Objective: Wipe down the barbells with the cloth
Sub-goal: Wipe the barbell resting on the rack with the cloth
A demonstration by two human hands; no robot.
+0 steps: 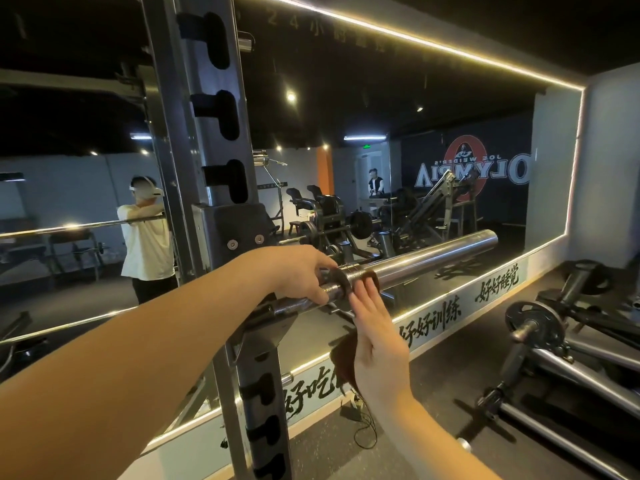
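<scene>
Barbell (433,252): it lies across the hook (277,323) of the rack (211,133). Its smooth end sleeve juts past the rack's right side, along the mirror (450,133).
Left hand (301,271): the fingers and thumb curl round the bar right at the collar, just beyond the hook's right edge. This is probably to stop the bar rolling on the hook while it is rubbed.
Right hand (377,337): the fingers are straight and close together, laid flat against the near side of the sleeve just outside the collar. A flat hand likely spreads the pressure over more of the metal.
Cloth (341,358): brown. Its upper part sits between the right fingertips and the sleeve, touching both. The rest hangs loose beyond the palm, below the bar.
Cloth against the left fingers: just beside them, with the collar between.
Thumb of the right hand: whether it pins the cloth cannot be told.
Step in hand: apparently wiping the collar end, with the long outer sleeve not yet covered.
</scene>
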